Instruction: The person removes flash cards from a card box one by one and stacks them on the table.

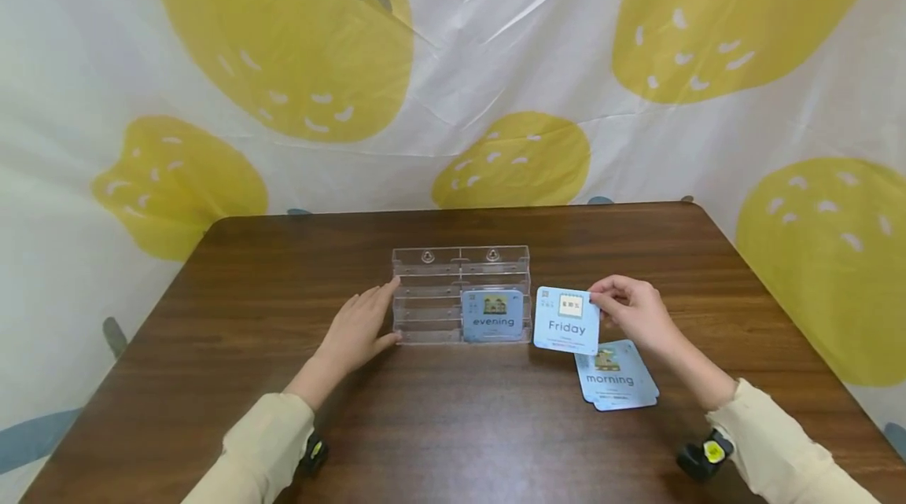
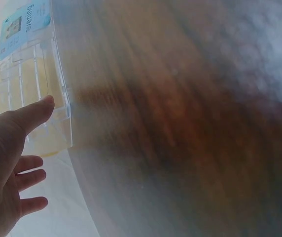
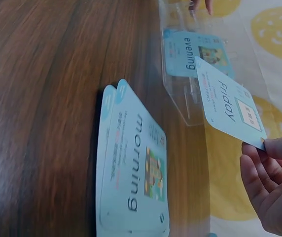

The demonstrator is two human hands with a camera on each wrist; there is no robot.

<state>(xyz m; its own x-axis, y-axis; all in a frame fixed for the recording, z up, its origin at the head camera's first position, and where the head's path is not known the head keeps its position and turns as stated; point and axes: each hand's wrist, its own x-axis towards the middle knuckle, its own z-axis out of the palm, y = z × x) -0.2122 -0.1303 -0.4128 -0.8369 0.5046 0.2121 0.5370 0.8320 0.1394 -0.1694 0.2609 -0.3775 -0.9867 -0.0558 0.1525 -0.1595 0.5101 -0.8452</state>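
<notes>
A clear plastic card rack [image 1: 427, 314] with two columns of tiered slots stands on the table. Its right column holds a light-blue "evening" card [image 1: 493, 317] in the lower part. My left hand [image 1: 356, 331] touches the rack's left side, fingers extended and the thumb near the bottom corner; the left wrist view shows the thumb [image 2: 37, 112] against the clear plastic. Between thumb and fingers, my right hand [image 1: 637, 314] pinches a "Friday" card [image 1: 566, 321] by its upper right corner, just right of the rack. Below it lies a small stack topped by a "morning" card [image 1: 617, 380].
The brown wooden table [image 1: 453, 425] has rounded far corners. Behind its far edge hangs a white cloth [image 1: 495, 56] printed with big yellow fruit shapes. Dark wrist cameras [image 1: 701, 457] sit at both cuffs.
</notes>
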